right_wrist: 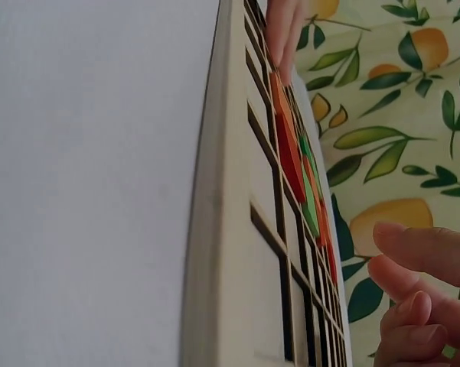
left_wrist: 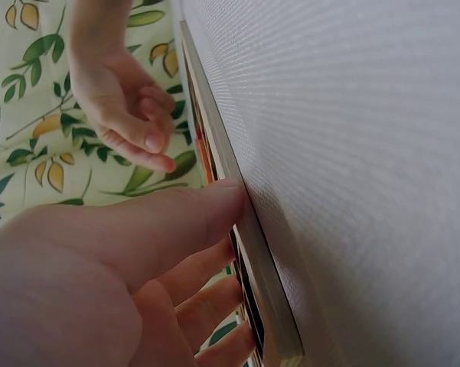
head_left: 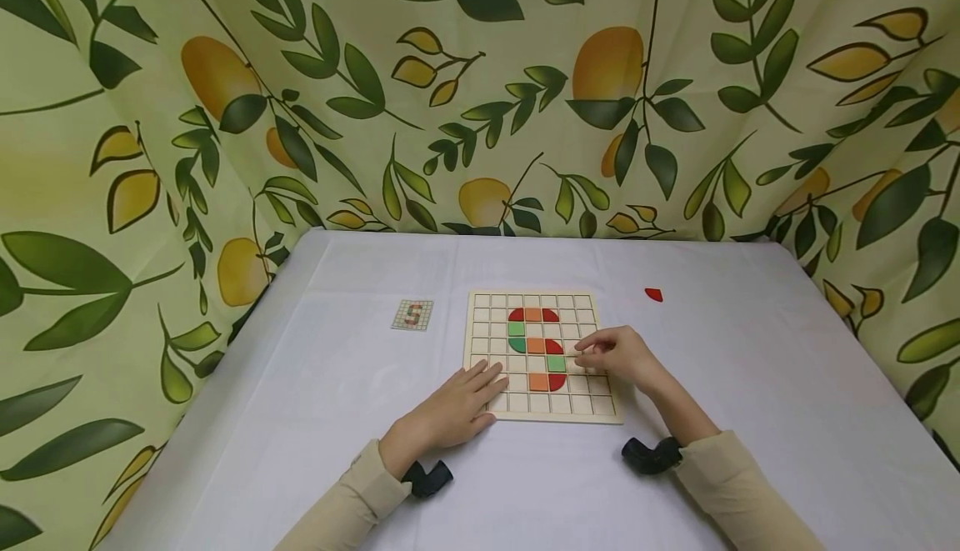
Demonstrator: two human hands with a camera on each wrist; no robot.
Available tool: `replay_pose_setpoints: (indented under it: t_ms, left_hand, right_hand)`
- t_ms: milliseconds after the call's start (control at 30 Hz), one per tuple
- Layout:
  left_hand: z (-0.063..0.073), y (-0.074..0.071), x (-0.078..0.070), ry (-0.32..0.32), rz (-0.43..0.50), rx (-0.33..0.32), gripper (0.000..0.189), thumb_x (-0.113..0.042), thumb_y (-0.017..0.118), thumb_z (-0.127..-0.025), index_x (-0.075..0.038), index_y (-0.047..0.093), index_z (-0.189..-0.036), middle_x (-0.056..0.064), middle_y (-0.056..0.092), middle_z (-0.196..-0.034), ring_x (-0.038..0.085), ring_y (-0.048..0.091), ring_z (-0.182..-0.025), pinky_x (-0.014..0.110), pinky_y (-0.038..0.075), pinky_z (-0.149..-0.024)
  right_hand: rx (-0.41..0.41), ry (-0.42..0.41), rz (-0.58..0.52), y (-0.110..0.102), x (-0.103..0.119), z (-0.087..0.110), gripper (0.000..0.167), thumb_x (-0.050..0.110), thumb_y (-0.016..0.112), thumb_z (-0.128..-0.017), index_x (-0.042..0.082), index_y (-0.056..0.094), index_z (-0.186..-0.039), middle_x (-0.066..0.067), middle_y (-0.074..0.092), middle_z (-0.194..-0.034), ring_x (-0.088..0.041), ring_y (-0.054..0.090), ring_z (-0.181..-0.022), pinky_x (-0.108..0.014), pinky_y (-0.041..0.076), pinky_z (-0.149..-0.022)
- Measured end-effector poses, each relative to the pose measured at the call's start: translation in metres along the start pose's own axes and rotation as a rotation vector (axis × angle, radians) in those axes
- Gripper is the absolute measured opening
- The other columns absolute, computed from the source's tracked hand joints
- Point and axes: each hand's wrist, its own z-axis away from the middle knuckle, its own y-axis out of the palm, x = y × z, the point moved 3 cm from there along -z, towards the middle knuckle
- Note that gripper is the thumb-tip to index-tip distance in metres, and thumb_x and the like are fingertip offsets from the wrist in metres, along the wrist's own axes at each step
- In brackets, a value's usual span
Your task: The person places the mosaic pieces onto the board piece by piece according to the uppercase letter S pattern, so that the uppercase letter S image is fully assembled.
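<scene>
A square wooden grid board [head_left: 585, 405] lies on the table, with coloured pieces set in its cells in a curving S-like shape. Among them are a red quarter-round piece [head_left: 557, 382], an orange square [head_left: 538, 382], a light green square [head_left: 556, 363] and a dark green quarter-round [head_left: 517, 345]. My left hand [head_left: 461, 405] rests on the board's near left corner, fingers spread over the cells and thumb [left_wrist: 214, 210] at the edge. Over the board's right side hovers my right hand [head_left: 618, 357], thumb and index finger extended, slightly apart, nothing visible between them.
A small card [head_left: 412, 315] with a printed S pattern on a grid lies left of the board. One loose red quarter-round piece [head_left: 654, 294] lies beyond the board's far right corner. A leaf-and-fruit patterned curtain [head_left: 525, 117] hangs behind the white-covered table [head_left: 300, 384].
</scene>
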Motion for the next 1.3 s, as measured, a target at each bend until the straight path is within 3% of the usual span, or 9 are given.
replay_pose_setpoints:
  t_ms: [567, 700, 967, 1300]
  left_hand:
    - [0.001, -0.001, 0.0, 0.001, -0.055, 0.021, 0.051, -0.027, 0.046, -0.101, -0.016, 0.036, -0.15, 0.004, 0.029, -0.161, 0.026, 0.024, -0.151, 0.049, 0.027, -0.122]
    - [0.001, -0.001, 0.001, 0.002, -0.045, 0.027, 0.051, -0.027, 0.047, -0.101, -0.016, 0.036, -0.15, 0.005, 0.028, -0.161, 0.026, 0.023, -0.151, 0.049, 0.028, -0.122]
    - [0.0, -0.003, 0.001, 0.01, -0.046, 0.029, 0.051, -0.026, 0.047, -0.101, -0.015, 0.036, -0.15, 0.006, 0.028, -0.161, 0.027, 0.024, -0.151, 0.049, 0.028, -0.122]
    - [0.0, -0.002, 0.004, 0.033, -0.041, 0.035, 0.051, -0.025, 0.049, -0.1, -0.014, 0.037, -0.149, 0.008, 0.029, -0.161, 0.028, 0.024, -0.151, 0.047, 0.03, -0.121]
  right_hand:
    - [-0.087, 0.097, -0.03, -0.042, -0.026, -0.006, 0.037, 0.021, 0.074, -0.083, -0.003, 0.069, -0.111, 0.007, 0.05, -0.068, -0.011, 0.043, -0.07, -0.021, 0.036, -0.058]
    - [-0.109, 0.121, -0.031, -0.053, -0.034, -0.008, 0.041, 0.024, 0.073, -0.084, -0.003, 0.068, -0.114, 0.008, 0.051, -0.072, -0.013, 0.044, -0.076, -0.022, 0.038, -0.062]
    - [-0.155, 0.241, -0.025, -0.069, -0.05, -0.013, 0.042, 0.028, 0.067, -0.089, -0.001, 0.064, -0.12, -0.004, 0.049, -0.091, -0.02, 0.041, -0.091, -0.024, 0.036, -0.065]
    - [-0.228, 0.316, -0.025, -0.084, -0.072, -0.022, 0.044, 0.029, 0.063, -0.091, 0.0, 0.061, -0.124, -0.009, 0.053, -0.102, -0.02, 0.045, -0.09, -0.019, 0.039, -0.063]
